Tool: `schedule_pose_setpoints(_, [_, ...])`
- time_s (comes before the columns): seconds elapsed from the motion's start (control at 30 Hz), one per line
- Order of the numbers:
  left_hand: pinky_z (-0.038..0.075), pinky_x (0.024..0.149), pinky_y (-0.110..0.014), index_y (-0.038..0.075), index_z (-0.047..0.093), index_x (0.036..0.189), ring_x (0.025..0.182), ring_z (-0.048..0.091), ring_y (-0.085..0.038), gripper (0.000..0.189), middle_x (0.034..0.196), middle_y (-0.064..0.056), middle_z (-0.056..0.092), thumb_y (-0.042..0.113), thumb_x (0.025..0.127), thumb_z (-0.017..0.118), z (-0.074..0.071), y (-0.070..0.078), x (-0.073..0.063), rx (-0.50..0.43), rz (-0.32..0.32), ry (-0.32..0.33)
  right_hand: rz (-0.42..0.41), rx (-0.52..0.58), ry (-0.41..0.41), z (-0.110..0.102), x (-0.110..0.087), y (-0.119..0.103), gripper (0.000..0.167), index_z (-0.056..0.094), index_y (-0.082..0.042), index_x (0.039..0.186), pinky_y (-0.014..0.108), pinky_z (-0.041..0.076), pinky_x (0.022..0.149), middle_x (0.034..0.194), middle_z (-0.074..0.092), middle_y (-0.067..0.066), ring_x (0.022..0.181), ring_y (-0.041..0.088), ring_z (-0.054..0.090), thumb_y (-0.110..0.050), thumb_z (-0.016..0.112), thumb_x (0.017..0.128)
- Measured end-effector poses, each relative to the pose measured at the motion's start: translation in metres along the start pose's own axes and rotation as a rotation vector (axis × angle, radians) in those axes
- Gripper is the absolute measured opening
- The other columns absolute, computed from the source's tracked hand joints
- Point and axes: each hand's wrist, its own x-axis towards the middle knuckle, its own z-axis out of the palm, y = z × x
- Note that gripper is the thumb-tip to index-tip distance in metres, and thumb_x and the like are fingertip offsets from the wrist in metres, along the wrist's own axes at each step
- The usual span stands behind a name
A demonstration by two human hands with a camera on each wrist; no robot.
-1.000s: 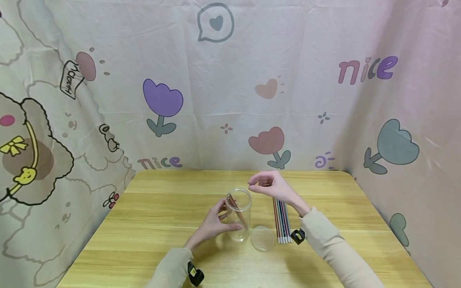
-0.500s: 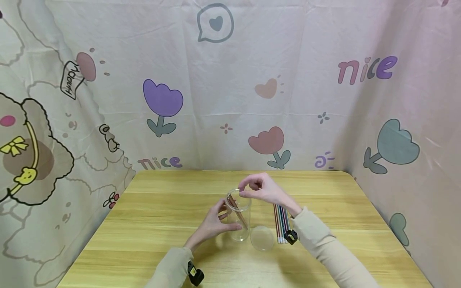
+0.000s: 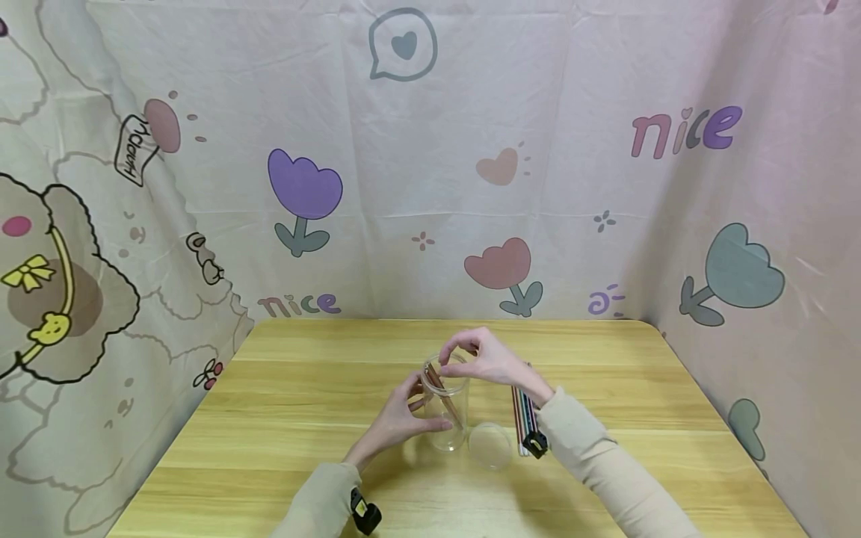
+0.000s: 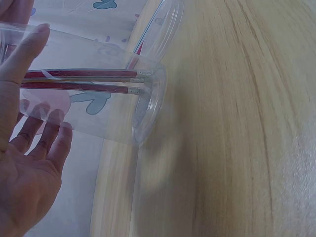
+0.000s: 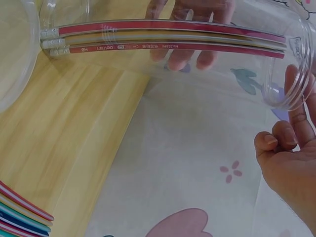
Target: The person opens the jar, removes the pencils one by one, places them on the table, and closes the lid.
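My left hand point(image 3: 398, 418) grips a clear plastic jar point(image 3: 459, 407) from the left, thumb in front and fingers behind. Several red and yellowish pencils point(image 5: 173, 37) lean together inside it, their eraser ends point(image 4: 140, 74) at the jar's bottom. Over the jar's mouth is my right hand point(image 3: 489, 362), thumb and forefinger bent and a little apart, no object showing between them. In the right wrist view its fingertips are right at the rim point(image 5: 291, 101), close to the pencils' upper ends, with the other fingers loosely curled.
A clear round lid point(image 3: 489, 446) lies on the wooden table point(image 3: 303, 403) just right of the jar. Beyond it, a row of coloured pencils point(image 3: 520, 422) lies side by side, partly under my right wrist. A printed cloth point(image 3: 417, 149) hangs behind the table.
My right hand has moved left and slightly down, from right of the jar to over its mouth. The left hand, jar and lid stay put.
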Motion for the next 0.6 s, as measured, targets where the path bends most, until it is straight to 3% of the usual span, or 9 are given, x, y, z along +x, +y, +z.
schedule_pose_setpoints(0.2, [0.049, 0.113, -0.051, 0.015, 0.051, 0.137, 0.129, 0.053, -0.034, 0.072, 0.139, -0.011, 0.055, 0.019, 0.077, 0.089, 0.000, -0.001, 0.000, 0.008, 0.017, 0.003, -0.015, 0.003, -0.015, 0.005, 0.003, 0.000, 0.015, 0.075, -0.008, 0.097, 0.040, 0.050, 0.107, 0.097, 0.077, 0.007, 0.099, 0.013, 0.065, -0.014, 0.081, 0.084])
schedule_pose_setpoints(0.6, [0.051, 0.111, -0.052, 0.016, 0.053, 0.124, 0.125, 0.053, -0.031, 0.059, 0.136, -0.010, 0.055, 0.021, 0.078, 0.088, 0.000, 0.001, 0.000, 0.019, 0.035, -0.002, -0.115, -0.163, -0.014, 0.012, 0.007, -0.002, 0.013, 0.078, -0.014, 0.094, 0.031, 0.049, 0.090, 0.089, 0.071, 0.001, 0.090, 0.010, 0.056, -0.017, 0.083, 0.082])
